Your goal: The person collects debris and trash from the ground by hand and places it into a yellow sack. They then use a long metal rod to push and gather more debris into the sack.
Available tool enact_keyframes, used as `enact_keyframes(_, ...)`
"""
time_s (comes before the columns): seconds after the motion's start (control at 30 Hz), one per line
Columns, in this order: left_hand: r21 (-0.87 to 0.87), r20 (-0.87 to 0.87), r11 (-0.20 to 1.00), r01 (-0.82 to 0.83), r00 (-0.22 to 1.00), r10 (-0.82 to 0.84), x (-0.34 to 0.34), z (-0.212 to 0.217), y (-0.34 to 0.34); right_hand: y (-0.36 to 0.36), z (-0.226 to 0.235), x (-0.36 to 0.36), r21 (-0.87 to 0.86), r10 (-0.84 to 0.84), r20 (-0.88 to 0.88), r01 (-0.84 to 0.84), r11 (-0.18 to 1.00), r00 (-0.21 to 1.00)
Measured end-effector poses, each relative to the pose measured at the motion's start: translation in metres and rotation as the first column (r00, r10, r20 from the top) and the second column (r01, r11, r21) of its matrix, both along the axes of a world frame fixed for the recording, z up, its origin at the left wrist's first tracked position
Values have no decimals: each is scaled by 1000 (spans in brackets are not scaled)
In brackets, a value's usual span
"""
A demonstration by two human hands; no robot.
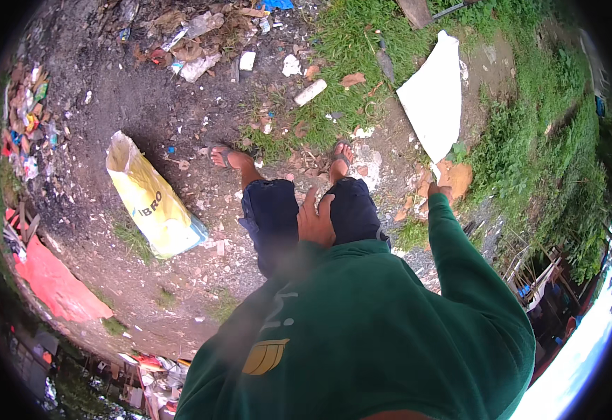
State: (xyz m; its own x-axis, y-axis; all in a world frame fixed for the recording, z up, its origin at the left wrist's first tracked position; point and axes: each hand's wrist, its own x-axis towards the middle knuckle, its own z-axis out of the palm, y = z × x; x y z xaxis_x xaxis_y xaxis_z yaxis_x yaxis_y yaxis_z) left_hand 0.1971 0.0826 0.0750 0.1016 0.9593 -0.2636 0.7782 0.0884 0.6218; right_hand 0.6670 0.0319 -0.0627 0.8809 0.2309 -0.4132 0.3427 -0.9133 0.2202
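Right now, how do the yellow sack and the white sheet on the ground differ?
The yellow sack is a filled bag lying on bare dirt left of the feet; the white sheet is flat, lying to the right beside grass. The sack bears print; the sheet is plain. Neither hand touches either.

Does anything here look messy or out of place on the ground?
Yes. Litter is scattered over the dirt: a yellow sack lies flat on its side, a white sheet sprawls half on the grass, and rubbish is piled at the top.

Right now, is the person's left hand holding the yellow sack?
No: the left hand rests flat against the dark shorts, apart from the yellow sack on the ground.
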Motion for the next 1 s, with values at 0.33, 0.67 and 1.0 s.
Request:
enact_keyframes(0.33,-80,154,978,-190,968,201,-102,-21,70,261,-91,-226,163,282,-180,-254,953,942)
enact_keyframes(0.67,389,-397,609,-691,471,788,-293,-84,182,348,-395,-272,9,-126,-622,168,986,773)
enact_keyframes(1.0,155,-873,325,-933,24,486,-689,-178,235,335,-561,-334,-258,224,-372,-332,907,901)
